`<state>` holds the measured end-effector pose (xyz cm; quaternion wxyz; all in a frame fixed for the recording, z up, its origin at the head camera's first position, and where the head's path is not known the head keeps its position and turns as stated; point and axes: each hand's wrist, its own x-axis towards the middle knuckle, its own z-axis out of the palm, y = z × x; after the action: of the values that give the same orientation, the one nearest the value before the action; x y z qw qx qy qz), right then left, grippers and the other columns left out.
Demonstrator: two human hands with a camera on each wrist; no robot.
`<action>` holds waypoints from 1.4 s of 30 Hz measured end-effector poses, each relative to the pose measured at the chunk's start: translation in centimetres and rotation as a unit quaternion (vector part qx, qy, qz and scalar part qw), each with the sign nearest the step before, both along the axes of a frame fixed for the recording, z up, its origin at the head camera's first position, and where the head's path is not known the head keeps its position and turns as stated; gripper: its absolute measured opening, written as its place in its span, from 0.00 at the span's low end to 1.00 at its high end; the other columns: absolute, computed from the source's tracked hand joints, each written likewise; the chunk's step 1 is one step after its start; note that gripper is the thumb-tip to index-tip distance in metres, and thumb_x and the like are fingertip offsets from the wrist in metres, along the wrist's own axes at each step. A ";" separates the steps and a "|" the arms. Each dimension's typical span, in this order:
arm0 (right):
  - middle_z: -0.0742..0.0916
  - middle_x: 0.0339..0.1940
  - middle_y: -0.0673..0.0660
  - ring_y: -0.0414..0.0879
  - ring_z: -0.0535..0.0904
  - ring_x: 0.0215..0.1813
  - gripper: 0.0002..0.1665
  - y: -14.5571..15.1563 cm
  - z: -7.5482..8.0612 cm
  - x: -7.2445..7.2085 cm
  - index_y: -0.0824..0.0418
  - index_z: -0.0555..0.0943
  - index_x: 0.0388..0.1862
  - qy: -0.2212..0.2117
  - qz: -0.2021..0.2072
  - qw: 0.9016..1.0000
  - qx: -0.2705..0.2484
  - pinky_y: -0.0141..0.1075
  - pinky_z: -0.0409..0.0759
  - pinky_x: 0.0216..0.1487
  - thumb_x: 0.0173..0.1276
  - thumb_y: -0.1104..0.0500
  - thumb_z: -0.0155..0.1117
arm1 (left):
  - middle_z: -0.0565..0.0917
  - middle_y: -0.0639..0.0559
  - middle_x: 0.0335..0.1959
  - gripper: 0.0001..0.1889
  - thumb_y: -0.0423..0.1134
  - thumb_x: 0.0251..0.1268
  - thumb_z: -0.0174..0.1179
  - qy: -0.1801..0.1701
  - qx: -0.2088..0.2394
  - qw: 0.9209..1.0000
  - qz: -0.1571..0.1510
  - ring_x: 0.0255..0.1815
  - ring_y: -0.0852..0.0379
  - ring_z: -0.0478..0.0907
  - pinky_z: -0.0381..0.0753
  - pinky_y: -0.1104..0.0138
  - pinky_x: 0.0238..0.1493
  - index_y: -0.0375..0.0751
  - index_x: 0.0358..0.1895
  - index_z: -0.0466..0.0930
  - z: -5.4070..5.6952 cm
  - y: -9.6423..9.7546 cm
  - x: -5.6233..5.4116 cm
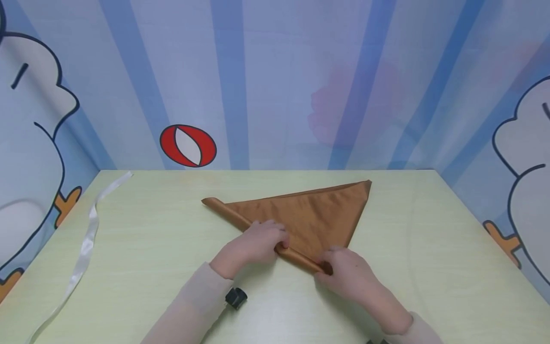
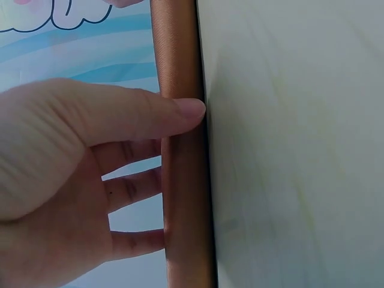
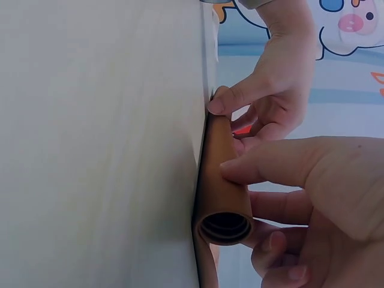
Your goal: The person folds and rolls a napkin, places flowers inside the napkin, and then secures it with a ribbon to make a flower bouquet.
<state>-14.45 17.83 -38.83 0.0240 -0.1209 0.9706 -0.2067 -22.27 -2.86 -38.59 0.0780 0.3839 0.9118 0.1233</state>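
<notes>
A brown satin cloth (image 1: pixel 313 210), folded to a pointed shape, lies on the table with its near-left edge wound into a tube. Along the middle of that rolled edge (image 2: pixel 186 198), my left hand (image 1: pixel 259 239) grips with the thumb on the near side and the fingers over the far side. My right hand (image 1: pixel 350 272) holds the tube near its right end, thumb in front and fingers behind. Seen from the right wrist, the hollow end (image 3: pixel 225 228) of the roll shows several layers. The roll's far-left tip (image 1: pixel 210 200) sticks out beyond my left hand.
A white ribbon (image 1: pixel 87 246) trails along the left side of the pale table (image 1: pixel 163 229). A small black clip-like piece (image 1: pixel 236 298) sits at my left sleeve. Behind the table hangs a blue striped backdrop (image 1: pixel 275 86) with cartoon figures.
</notes>
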 end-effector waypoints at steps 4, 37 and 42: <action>0.81 0.28 0.48 0.39 0.74 0.29 0.09 0.0 0.0 0.0 0.60 0.87 0.36 -0.004 0.002 1.000 -0.007 0.38 0.74 0.33 0.55 0.60 0.72 | 0.82 0.56 0.40 0.15 0.22 0.52 0.60 -0.009 0.006 1.000 -0.002 0.46 0.53 0.75 0.69 0.47 0.52 0.46 0.37 0.85 0.3 -0.1 0.1; 0.80 0.29 0.46 0.40 0.73 0.33 0.08 0.1 -0.1 -0.1 0.53 0.80 0.29 0.008 0.009 0.999 -0.035 0.39 0.74 0.37 0.55 0.64 0.69 | 0.78 0.55 0.41 0.08 0.28 0.65 0.53 -0.043 -0.007 0.999 0.008 0.48 0.53 0.74 0.69 0.47 0.57 0.44 0.42 0.79 0.4 0.0 0.2; 0.81 0.30 0.46 0.41 0.76 0.34 0.06 0.1 0.0 0.0 0.53 0.82 0.28 0.020 0.004 1.000 -0.018 0.41 0.75 0.38 0.55 0.63 0.70 | 0.73 0.57 0.33 0.10 0.26 0.63 0.53 -0.039 0.010 0.999 0.004 0.39 0.56 0.69 0.69 0.54 0.47 0.48 0.32 0.72 0.2 0.0 0.2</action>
<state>-14.46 17.91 -38.88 0.0037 -0.1296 0.9664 -0.2218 -22.08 -2.87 -38.39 0.1093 0.3755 0.9083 0.1483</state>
